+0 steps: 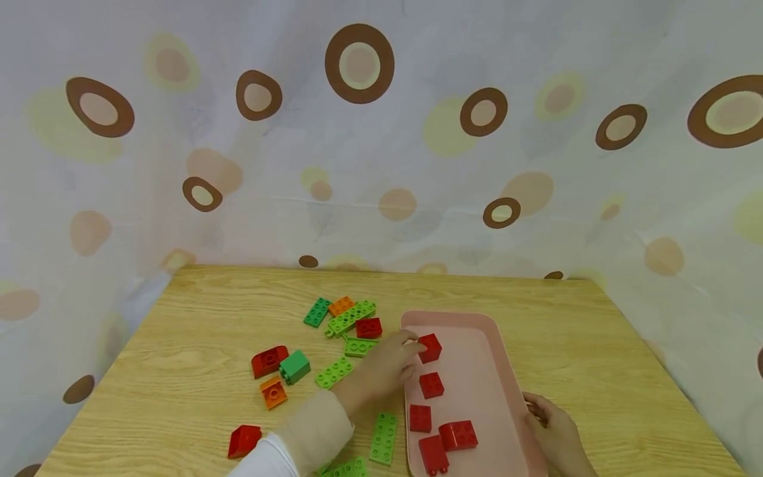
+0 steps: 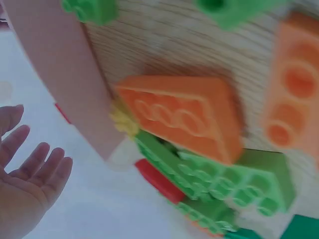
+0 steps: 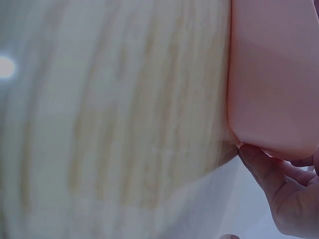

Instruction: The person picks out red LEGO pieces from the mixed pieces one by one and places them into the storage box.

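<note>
My left hand (image 1: 384, 364) reaches over the left rim of a pink tray (image 1: 477, 371), fingertips right at a red brick (image 1: 430, 348) in its upper left part. In the left wrist view that hand (image 2: 31, 184) has loosely extended fingers, and no brick shows between them. My right hand (image 1: 554, 430) grips the tray's right rim; the right wrist view has its fingers (image 3: 261, 167) pinching the tray edge. Below the first brick lie another red brick (image 1: 432, 385), a smaller red one (image 1: 420, 418), and two red pieces (image 1: 459, 435) towards the front.
Left of the tray, loose bricks are scattered on the wooden table (image 1: 179, 371): light green plates (image 1: 383, 437), a dark green brick (image 1: 295, 367), an orange piece (image 1: 273, 393), a red curved brick (image 1: 269, 362) and a red brick (image 1: 369, 327). A patterned curtain (image 1: 417, 152) hangs behind.
</note>
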A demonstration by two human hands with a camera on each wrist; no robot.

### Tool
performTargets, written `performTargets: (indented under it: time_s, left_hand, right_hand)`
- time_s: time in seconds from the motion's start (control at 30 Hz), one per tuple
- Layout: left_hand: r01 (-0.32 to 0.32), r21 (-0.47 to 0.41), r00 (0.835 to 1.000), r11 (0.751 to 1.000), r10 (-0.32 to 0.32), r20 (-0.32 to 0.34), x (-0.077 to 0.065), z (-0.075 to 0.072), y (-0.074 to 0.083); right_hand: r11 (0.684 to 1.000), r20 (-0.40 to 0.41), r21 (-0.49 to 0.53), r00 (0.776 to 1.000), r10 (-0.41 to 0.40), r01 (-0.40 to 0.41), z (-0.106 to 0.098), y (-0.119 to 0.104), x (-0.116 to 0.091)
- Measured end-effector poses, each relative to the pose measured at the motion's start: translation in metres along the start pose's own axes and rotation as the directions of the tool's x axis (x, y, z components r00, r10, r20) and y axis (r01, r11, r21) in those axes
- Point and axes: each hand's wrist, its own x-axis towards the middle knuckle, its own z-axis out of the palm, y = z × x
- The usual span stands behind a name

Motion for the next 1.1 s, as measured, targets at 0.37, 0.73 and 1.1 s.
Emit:
performTargets:
  time_s: [0.37,0.73,1.1]
  left_hand:
    - [0.116,-0.017,0.993,0.993,-0.117,-0.021,0.0,0.008,-0.032]
    - [0.11,0.085,0.986,0.99,-0.098,-0.134,0.009,0.019,-0.068]
    - [0.261,0.118,0.963,0.958,-0.266,0.029,0.009,0.014,-0.073]
  right_hand:
    - [1.0,-0.022,-0.003,1.0,-0.007,0.007,0.0,0.004,-0.001]
    - [0.999,-0.045,0.02,0.999,-0.03,0.031,0.001,0.002,-0.003]
    - [0.991,0.034,0.077,0.994,0.104,-0.107,0.001,-0.002,0.0]
